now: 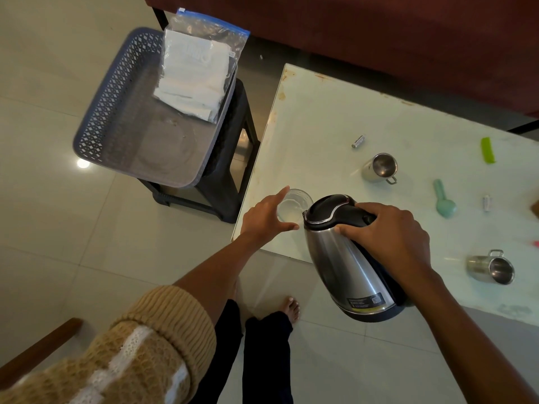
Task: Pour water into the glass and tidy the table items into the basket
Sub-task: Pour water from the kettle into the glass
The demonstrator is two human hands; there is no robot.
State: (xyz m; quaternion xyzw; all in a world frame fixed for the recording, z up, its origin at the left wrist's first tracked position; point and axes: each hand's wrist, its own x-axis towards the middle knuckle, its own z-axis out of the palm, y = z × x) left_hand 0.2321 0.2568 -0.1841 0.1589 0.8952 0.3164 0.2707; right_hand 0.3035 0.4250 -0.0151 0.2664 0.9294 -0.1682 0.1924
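Kettle [344,258] of brushed steel, black lid, tilting over near-left corner of table [320,112], long axis running near-right to far-left, spout pointing at clear glass [294,204], right hand [388,231] wrapping fingers round black handle, left hand [264,218] cupping glass between spread thumb and forefinger, lattice basket [110,112] sitting far left.

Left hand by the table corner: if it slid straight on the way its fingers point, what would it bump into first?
The glass: it sits right between the thumb and forefinger of the left hand, which seems to hold it. Just past the glass is the spout of the tilted kettle.
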